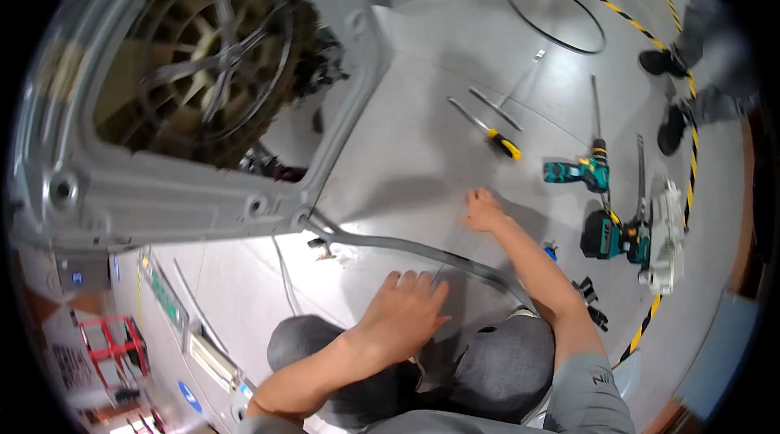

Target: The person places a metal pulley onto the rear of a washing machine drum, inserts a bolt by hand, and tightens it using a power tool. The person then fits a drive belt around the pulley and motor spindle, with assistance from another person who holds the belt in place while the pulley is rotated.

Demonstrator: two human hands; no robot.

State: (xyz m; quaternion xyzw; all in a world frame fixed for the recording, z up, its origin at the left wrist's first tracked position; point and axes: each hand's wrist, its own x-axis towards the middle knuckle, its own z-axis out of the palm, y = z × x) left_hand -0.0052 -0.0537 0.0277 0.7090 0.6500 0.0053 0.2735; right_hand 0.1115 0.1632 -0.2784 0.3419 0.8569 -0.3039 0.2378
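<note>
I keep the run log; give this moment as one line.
left hand: open, near hose | right hand: grip unclear | floor: screwdriver, drill

A grey hose (422, 249) starts at the near lower corner of a large appliance (187, 205) and runs to the right in a shallow curve, sloping down toward the lower middle of the view, where its far end passes out of sight. It is smooth, bendable and uncut along the part that shows. The appliance stands at the upper left with its grey metal frame open, showing a spoked wheel (233, 56) and brownish parts behind it. Beyond the hose, a screwdriver (504, 144) with a yellow and black handle lies on the floor (414, 44), shaft pointing up and left.
</note>
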